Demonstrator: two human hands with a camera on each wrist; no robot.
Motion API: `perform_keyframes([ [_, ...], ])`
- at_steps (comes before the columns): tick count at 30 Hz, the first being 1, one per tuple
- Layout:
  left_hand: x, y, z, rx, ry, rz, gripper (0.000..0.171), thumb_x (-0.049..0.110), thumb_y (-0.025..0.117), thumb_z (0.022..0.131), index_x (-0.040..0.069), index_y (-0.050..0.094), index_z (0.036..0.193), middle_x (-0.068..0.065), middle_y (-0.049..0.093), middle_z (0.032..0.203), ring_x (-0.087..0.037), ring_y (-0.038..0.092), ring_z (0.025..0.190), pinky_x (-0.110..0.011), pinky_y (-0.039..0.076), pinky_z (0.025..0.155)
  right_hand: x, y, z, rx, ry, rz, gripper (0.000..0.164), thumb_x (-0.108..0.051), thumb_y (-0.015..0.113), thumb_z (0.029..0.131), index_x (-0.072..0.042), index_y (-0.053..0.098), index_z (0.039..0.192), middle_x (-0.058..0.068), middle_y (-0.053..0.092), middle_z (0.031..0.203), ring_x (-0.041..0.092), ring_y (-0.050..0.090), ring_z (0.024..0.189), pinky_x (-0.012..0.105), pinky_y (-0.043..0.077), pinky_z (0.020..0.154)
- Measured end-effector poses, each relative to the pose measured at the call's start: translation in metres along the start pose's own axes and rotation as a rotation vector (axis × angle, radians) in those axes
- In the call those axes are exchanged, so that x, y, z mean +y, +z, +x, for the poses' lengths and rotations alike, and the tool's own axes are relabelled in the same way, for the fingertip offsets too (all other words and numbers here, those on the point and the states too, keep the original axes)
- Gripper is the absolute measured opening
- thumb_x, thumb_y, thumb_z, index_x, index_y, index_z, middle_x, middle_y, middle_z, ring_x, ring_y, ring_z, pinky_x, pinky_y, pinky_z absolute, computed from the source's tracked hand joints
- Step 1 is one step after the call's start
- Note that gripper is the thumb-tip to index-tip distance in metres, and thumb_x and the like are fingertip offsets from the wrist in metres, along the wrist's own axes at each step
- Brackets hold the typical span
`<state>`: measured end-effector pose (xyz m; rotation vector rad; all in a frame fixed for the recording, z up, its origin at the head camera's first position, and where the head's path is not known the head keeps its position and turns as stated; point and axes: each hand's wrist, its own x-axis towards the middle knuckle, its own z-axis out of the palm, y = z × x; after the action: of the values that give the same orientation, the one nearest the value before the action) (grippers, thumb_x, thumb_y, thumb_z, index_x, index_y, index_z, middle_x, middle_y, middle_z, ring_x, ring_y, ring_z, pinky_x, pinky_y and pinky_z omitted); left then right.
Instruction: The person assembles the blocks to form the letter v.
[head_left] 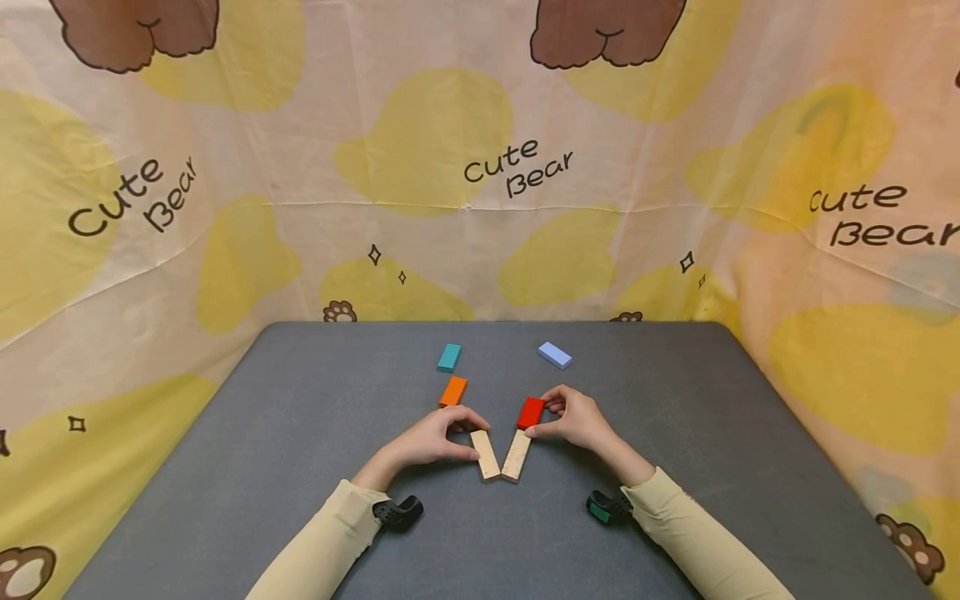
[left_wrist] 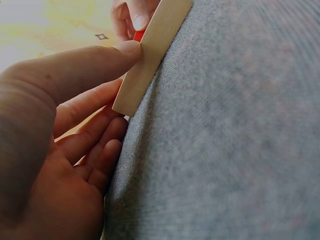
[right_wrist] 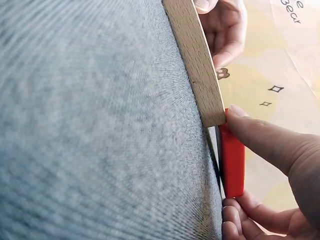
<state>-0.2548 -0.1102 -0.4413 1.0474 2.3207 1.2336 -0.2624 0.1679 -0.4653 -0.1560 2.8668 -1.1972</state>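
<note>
Two plain wooden blocks form a V on the grey table, their near ends meeting. My left hand (head_left: 431, 437) pinches the left wooden block (head_left: 485, 457), thumb on its outer side and fingers at its far end. A red block (head_left: 530, 412) lies at the far end of the right wooden block (head_left: 517, 457), roughly in line with it. With thumb and fingertips, my right hand (head_left: 579, 422) grips the red block at its two ends. In the right wrist view, the thumb sits where the red block (right_wrist: 233, 160) meets the wooden block (right_wrist: 192, 60).
An orange block (head_left: 453, 391) lies just beyond my left fingers, with a teal block (head_left: 449, 357) farther back. At the back right is a light blue block (head_left: 555, 355). A patterned curtain (head_left: 420, 142) hangs behind the grey table (head_left: 315, 392).
</note>
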Motion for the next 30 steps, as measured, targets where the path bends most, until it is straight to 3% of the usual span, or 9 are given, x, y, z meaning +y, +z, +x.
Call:
perform_keyframes([
  [25, -0.001, 0.0001, -0.0015, 0.003, 0.002, 0.005, 0.039, 0.013, 0.072, 0.083, 0.002, 0.062, 0.119, -0.011, 0.062, 0.119, -0.028, 0.056, 0.108, -0.046, 0.041, 0.097, -0.0007, -0.001, -0.001, -0.02, -0.012, -0.032, 0.064, -0.037, 0.089, 0.061, -0.005, 0.061, 0.109, 0.008, 0.063, 0.103, 0.02, 0.058, 0.093, 0.04, 0.05, 0.086],
  [30, -0.0087, 0.002, 0.0012, -0.002, -0.006, 0.008, 0.04, 0.012, 0.073, 0.083, 0.002, 0.061, 0.12, -0.011, 0.062, 0.119, -0.027, 0.055, 0.109, -0.047, 0.041, 0.098, -0.0004, -0.001, -0.0004, -0.023, -0.012, -0.028, 0.065, -0.037, 0.089, 0.061, -0.005, 0.06, 0.109, 0.007, 0.063, 0.103, 0.02, 0.058, 0.093, 0.039, 0.05, 0.087],
])
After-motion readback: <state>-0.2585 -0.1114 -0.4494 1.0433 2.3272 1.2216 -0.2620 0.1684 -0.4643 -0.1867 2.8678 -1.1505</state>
